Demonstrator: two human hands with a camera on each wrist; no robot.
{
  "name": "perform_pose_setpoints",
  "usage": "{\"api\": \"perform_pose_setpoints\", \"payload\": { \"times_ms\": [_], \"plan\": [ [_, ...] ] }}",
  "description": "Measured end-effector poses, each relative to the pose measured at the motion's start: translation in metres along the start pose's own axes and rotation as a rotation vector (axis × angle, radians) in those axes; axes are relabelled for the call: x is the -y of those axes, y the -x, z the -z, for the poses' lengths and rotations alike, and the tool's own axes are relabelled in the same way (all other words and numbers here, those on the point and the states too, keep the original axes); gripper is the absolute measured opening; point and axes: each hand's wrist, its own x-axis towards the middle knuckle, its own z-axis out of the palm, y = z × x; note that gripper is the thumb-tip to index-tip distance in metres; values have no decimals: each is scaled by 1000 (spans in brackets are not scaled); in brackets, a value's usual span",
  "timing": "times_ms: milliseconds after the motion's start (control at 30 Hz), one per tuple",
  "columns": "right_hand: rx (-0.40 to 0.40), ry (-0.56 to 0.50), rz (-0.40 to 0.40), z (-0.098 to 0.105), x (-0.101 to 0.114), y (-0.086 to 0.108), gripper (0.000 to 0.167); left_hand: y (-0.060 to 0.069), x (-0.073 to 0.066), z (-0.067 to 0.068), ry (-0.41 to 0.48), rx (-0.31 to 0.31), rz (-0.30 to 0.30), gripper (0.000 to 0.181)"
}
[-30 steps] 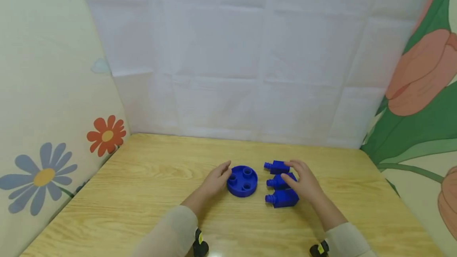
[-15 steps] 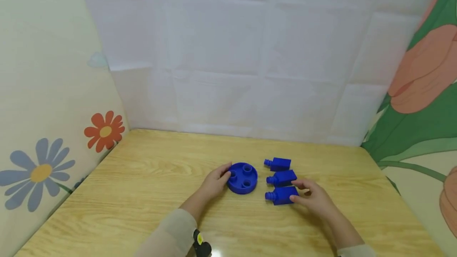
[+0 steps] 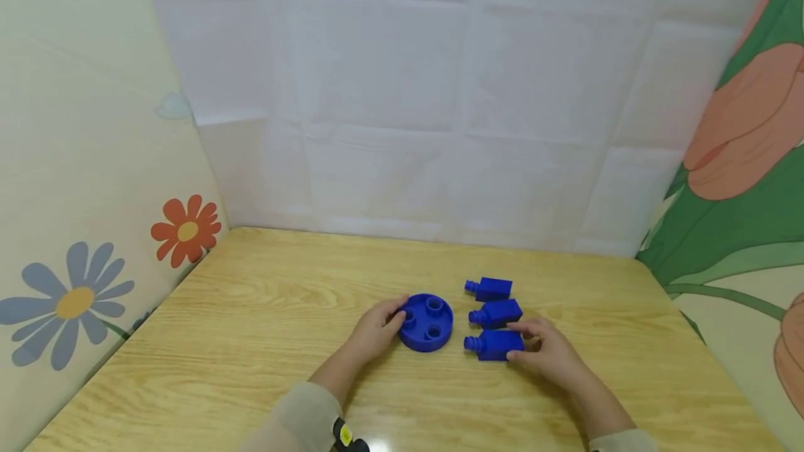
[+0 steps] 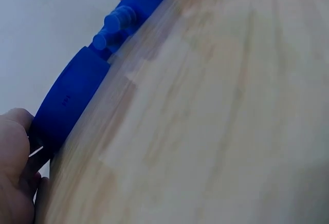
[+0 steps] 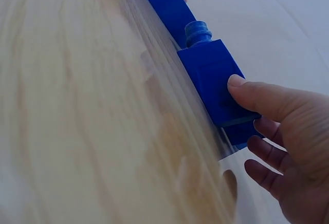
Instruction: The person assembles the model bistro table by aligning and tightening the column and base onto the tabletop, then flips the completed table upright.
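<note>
A round blue disc (image 3: 419, 333) with a raised rim and three round sockets lies on the wooden table. My left hand (image 3: 373, 332) grips its left rim, thumb on the near side. To the right, three blue blocks with threaded necks lie on their sides in a row, necks toward the disc. My right hand (image 3: 549, 353) pinches the nearest blue threaded block (image 3: 499, 345) by its right end, between thumb and fingers. In the right wrist view the thumb presses that block's side face (image 5: 211, 80). The middle block (image 3: 502, 313) and far block (image 3: 494, 289) lie untouched.
The wood-grain table (image 3: 283, 298) reaches back to a white cloth (image 3: 377, 124). Flower-printed panels (image 3: 75, 159) stand along both sides. A black and yellow strap piece (image 3: 347, 436) shows at my left wrist.
My right hand has come back from above the farther blocks to the nearest one and taken hold of it. My left hand has gripped the disc and drawn it slightly nearer.
</note>
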Motion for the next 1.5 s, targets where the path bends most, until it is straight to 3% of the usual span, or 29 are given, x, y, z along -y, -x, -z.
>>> {"api": "perform_pose_setpoints", "payload": {
  "times_ms": [133,300,467,600,733,867,1133,1500],
  "plan": [
    [34,43,-13,0,0,-1,49,6,-4,-2,-30,-16,17,37],
    [56,56,-6,-1,-1,-1,46,13,-11,-9,-58,-87,19,38],
    [57,-49,-74,-2,3,1,44,16,-15,-13,-62,-146,47,38],
    [30,-190,-103,-4,9,1,45,18,-16,-15,-56,-158,77,39],
    [-11,-315,-57,-4,18,-3,46,18,-17,-16,-54,-164,91,39],
    [-59,-334,-45,-7,31,-10,44,17,-17,-17,-57,-166,84,39],
    [-42,-413,63,-23,57,-32,43,14,-13,-8,3,-148,112,36],
    [-3,-203,92,-39,77,-48,54,10,-5,-2,30,-76,114,36]
  ]
}}
